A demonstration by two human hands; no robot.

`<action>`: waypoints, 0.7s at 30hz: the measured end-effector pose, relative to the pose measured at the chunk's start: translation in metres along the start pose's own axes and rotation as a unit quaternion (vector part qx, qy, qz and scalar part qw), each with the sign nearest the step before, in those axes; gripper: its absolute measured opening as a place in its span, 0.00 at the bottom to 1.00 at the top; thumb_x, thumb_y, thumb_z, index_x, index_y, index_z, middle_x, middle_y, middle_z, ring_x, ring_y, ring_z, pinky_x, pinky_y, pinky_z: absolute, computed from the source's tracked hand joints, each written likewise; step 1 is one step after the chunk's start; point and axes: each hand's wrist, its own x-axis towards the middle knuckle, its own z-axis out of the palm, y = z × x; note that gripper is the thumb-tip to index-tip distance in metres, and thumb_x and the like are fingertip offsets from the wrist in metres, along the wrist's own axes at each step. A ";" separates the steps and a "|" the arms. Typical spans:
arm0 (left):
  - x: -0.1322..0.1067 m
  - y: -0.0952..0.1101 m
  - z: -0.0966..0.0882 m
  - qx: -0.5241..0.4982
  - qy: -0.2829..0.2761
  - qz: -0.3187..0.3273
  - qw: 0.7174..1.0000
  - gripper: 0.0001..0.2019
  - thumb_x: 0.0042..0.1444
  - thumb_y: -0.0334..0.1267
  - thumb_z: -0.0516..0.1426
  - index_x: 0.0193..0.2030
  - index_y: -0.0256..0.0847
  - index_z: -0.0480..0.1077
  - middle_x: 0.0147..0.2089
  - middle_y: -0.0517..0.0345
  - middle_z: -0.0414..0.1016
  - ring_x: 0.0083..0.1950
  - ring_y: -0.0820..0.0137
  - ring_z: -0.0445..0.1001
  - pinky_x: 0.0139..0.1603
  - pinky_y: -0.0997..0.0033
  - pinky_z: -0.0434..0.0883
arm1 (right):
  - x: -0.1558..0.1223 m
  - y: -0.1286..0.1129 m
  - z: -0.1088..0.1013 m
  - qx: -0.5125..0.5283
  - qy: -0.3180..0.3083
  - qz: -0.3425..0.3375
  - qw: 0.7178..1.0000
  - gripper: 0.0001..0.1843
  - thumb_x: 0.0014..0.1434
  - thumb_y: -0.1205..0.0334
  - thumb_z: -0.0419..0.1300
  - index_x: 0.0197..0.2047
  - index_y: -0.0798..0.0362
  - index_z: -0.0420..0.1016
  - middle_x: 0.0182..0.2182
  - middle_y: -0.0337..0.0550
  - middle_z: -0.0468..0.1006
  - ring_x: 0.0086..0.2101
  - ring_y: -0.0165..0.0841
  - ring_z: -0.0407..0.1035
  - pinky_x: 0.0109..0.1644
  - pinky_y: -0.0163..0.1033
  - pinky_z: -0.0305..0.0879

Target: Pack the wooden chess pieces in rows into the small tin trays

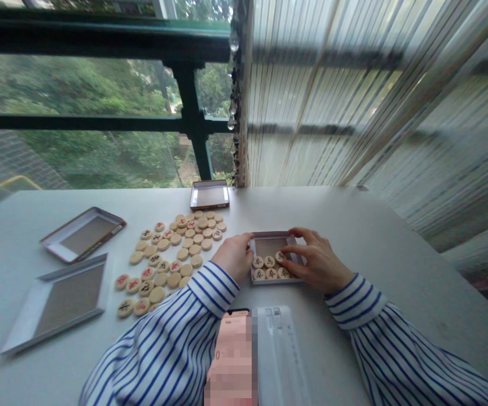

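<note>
A shallow cardboard box (272, 246) lies on the table in front of me. Several round wooden xiangqi pieces (271, 273) sit in two rows along its near side, their black characters facing up. My left hand (233, 255) is closed on the box's left wall, its fingertips at the far left corner. Inside the box, my right hand (319, 260) has thumb and a finger closed around a xiangqi piece (280, 257) at the right end of the upper row. Another right finger rests at the box's far right corner.
Many loose pieces (163, 245), some face down, spread left of the box. An open tray (68, 299) and two box lids or trays, one left (83, 234) and one far (210, 195), lie around them. A phone (232, 361) and a clear-white case (280, 355) lie nearest me.
</note>
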 end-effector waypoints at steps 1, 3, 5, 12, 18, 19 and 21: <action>0.000 0.000 0.000 0.001 -0.001 -0.002 1.000 0.18 0.49 0.29 0.51 0.49 0.36 0.66 0.38 0.53 0.75 0.33 0.72 0.73 0.39 0.75 0.69 | 0.000 0.000 0.000 0.000 -0.002 0.001 1.000 0.13 0.51 0.50 0.57 0.38 0.43 0.76 0.50 0.47 0.64 0.50 0.44 0.57 0.46 0.50 0.57; 0.000 0.001 0.000 0.000 -0.001 -0.005 1.000 0.19 0.49 0.29 0.51 0.50 0.36 0.66 0.38 0.53 0.75 0.33 0.73 0.73 0.39 0.75 0.69 | 0.000 0.000 0.000 0.002 -0.007 0.004 1.000 0.13 0.52 0.50 0.57 0.38 0.43 0.76 0.50 0.47 0.64 0.50 0.43 0.57 0.46 0.50 0.56; 0.000 0.001 0.000 -0.004 -0.002 -0.001 1.000 0.19 0.49 0.29 0.51 0.50 0.36 0.66 0.38 0.53 0.75 0.33 0.72 0.73 0.39 0.74 0.69 | 0.000 0.001 0.000 0.005 -0.014 0.003 1.000 0.13 0.51 0.49 0.57 0.38 0.43 0.76 0.50 0.47 0.64 0.50 0.44 0.57 0.46 0.50 0.56; 0.001 0.000 0.001 -0.005 0.002 0.005 1.000 0.19 0.49 0.29 0.51 0.50 0.35 0.66 0.38 0.52 0.75 0.32 0.72 0.73 0.39 0.73 0.69 | -0.001 0.001 -0.001 0.004 -0.005 0.004 1.000 0.11 0.55 0.54 0.54 0.38 0.43 0.76 0.49 0.47 0.64 0.49 0.43 0.58 0.45 0.50 0.57; 0.000 0.000 0.000 0.000 -0.001 0.007 1.000 0.19 0.49 0.29 0.51 0.49 0.36 0.66 0.38 0.52 0.75 0.33 0.72 0.73 0.39 0.73 0.69 | 0.000 0.003 0.003 -0.001 0.006 0.007 1.000 0.11 0.55 0.56 0.54 0.38 0.42 0.76 0.49 0.46 0.65 0.48 0.42 0.59 0.45 0.49 0.57; 0.000 0.000 0.000 0.001 -0.001 0.007 1.000 0.19 0.49 0.29 0.51 0.49 0.36 0.66 0.39 0.51 0.75 0.33 0.72 0.73 0.39 0.73 0.69 | 0.000 0.003 0.003 -0.002 0.006 0.007 1.000 0.11 0.55 0.56 0.54 0.39 0.42 0.76 0.49 0.46 0.65 0.48 0.42 0.59 0.45 0.49 0.57; 0.000 0.000 0.000 0.007 0.001 0.006 1.000 0.19 0.49 0.29 0.51 0.50 0.35 0.66 0.40 0.51 0.74 0.32 0.72 0.73 0.39 0.73 0.69 | 0.000 0.003 0.003 -0.004 0.004 0.007 1.000 0.11 0.55 0.56 0.54 0.39 0.42 0.76 0.49 0.47 0.65 0.48 0.42 0.59 0.45 0.49 0.57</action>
